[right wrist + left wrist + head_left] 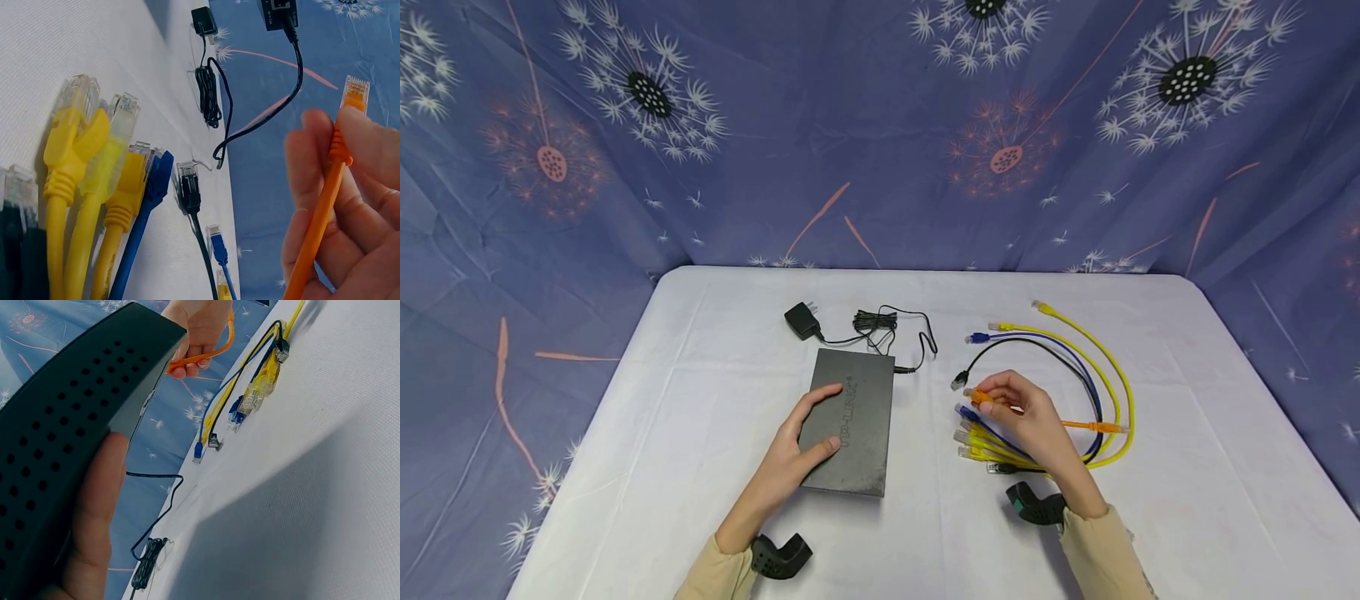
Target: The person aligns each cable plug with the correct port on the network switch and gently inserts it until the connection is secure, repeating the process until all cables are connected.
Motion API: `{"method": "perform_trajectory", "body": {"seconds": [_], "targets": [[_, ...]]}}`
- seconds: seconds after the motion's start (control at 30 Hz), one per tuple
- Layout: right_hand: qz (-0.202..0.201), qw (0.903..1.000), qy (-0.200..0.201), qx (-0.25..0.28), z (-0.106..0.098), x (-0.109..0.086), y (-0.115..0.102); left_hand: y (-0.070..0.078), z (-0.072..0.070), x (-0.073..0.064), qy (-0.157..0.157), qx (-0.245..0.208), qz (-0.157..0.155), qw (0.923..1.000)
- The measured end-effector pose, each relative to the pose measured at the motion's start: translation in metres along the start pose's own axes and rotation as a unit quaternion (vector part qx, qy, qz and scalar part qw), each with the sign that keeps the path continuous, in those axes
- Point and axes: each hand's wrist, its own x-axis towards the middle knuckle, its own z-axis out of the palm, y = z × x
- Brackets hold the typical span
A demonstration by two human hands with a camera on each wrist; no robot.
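Note:
A dark TP-Link network switch (863, 433) is in my left hand (792, 448), which grips its left side. Thumb and a finger lie on its top face. In the left wrist view the perforated face of the switch (56, 431) shows above the table, with a finger along its edge. My right hand (1026, 417) pinches an orange Ethernet cable (322, 228) just behind its clear plug. That plug points up in the right wrist view, apart from the switch. Several yellow, blue and black Ethernet cables (1123, 392) lie looped under and around the right hand.
A black power adapter (802, 321) lies behind the switch, its cord (875, 321) partly bundled. The cord's plug (904, 369) sits in the back right of the switch. A white-covered table (700, 433) meets a blue patterned curtain (865, 125) at its far edge.

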Motion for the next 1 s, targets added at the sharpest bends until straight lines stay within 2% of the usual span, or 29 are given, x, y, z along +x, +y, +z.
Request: {"method": "perform_trajectory", "body": {"seconds": [0.13, 0.37, 0.5, 0.73, 1.0], "targets": [[-0.025, 0.9996, 0.014, 0.004, 0.000, 0.002, -0.002, -0.001, 0.000, 0.001, -0.002, 0.001, -0.001, 1.0000], [-0.018, 0.9993, 0.033, 0.007, 0.000, 0.003, -0.005, -0.001, 0.001, 0.001, 0.000, 0.002, -0.002, 1.0000], [-0.025, 0.9985, 0.044, -0.021, 0.001, 0.003, -0.005, 0.000, 0.001, 0.001, 0.000, 0.001, -0.004, 1.0000], [-0.065, 0.9918, 0.055, -0.095, 0.004, 0.004, -0.009, 0.001, 0.003, 0.000, -0.002, -0.012, -0.011, 0.9999], [-0.104, 0.9841, 0.051, -0.135, 0.007, 0.008, -0.012, 0.003, 0.004, 0.000, -0.002, -0.012, -0.012, 0.9998]]}}
